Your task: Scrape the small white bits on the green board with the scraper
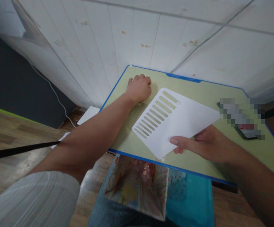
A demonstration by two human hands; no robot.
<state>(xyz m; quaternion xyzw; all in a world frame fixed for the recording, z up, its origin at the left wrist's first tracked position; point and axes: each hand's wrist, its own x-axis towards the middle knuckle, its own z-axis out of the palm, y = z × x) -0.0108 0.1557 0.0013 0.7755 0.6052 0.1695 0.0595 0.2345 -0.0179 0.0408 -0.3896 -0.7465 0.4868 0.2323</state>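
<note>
My right hand grips a white sheet by its near edge, thumb on top and fingers underneath. A row of rounded slots, graded in length, is cut along the sheet's left side. The sheet is held tilted above a pale green table with a blue rim. Beyond the sheet's left end, my left hand rests on the tabletop with its fingers curled in. Whatever its palm may hold is hidden.
A partly blurred-out dark-edged device lies at the table's right. Below the front edge are a patterned fabric container with a clear plastic bag and a turquoise stool. A white plank wall stands behind, crossed by a cable.
</note>
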